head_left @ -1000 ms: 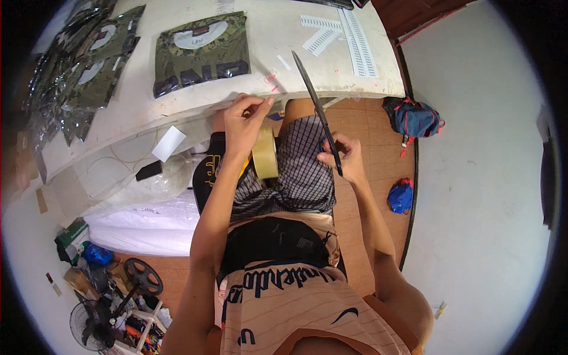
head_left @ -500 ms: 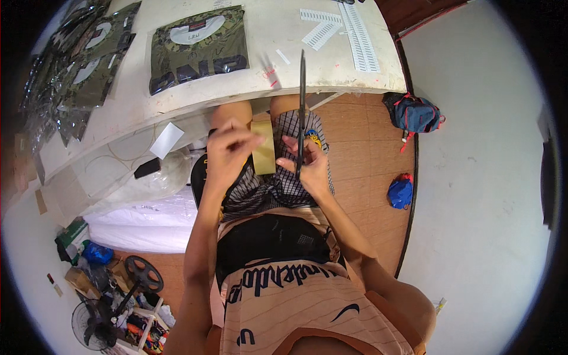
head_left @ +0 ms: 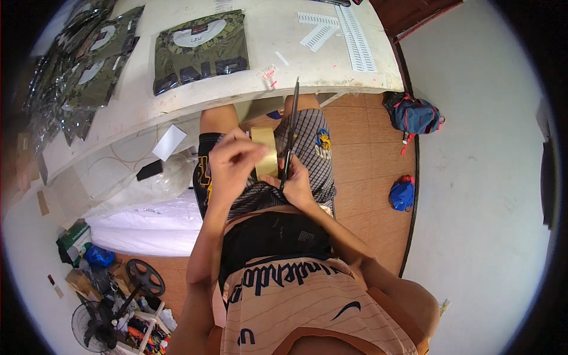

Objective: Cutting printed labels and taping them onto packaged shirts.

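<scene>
Scissors (head_left: 292,127) swung closer to the tape roll (head_left: 264,137), right hand (head_left: 299,184) gripping them, so a slip could nick the left hand (head_left: 229,167), fingers curled, can't tell on what.

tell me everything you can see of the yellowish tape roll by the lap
The tape roll is wide and yellowish-tan, with a smooth, glossy, plastic-looking surface. It seems to stand on edge over the checked shorts, between the thighs, its outer face turned to the camera; its core is hidden. The left hand overlaps its left side, and the right hand, holding dark scissors, is at its lower right. Whether either hand touches it is unclear.
</scene>
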The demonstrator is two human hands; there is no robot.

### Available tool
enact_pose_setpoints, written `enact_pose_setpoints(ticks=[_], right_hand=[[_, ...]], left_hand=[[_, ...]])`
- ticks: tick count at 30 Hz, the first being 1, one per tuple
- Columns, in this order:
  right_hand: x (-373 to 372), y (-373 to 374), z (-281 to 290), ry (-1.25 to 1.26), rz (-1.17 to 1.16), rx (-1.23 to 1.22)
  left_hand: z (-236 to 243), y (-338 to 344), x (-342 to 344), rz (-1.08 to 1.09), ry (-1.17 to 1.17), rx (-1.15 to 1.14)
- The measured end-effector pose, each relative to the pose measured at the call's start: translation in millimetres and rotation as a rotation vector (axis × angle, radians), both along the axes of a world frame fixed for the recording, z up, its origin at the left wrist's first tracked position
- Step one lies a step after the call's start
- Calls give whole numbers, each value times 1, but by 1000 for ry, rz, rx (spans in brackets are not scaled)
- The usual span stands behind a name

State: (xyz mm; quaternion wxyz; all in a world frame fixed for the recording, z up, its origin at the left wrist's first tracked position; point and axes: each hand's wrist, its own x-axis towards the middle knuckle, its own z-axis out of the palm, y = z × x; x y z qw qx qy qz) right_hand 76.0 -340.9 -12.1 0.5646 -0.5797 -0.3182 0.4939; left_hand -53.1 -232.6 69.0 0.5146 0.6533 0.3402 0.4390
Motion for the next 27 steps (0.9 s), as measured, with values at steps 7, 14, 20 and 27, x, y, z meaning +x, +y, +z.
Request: enact_pose_setpoints(ticks=[7,14,20,27], right_hand=[[5,1,7,-134,26,-55],[6,-3,4,-57,-19,-52],[4,0,8,-16,-40,-85],[6,2,3,-7,-28,-110]], left_hand=[[-23,59,41,272,-23,-387],[-44,69,59,300,-89,-582],[-50,71,69,333,-65,-520],[-61,72,73,371,-102,-461]])
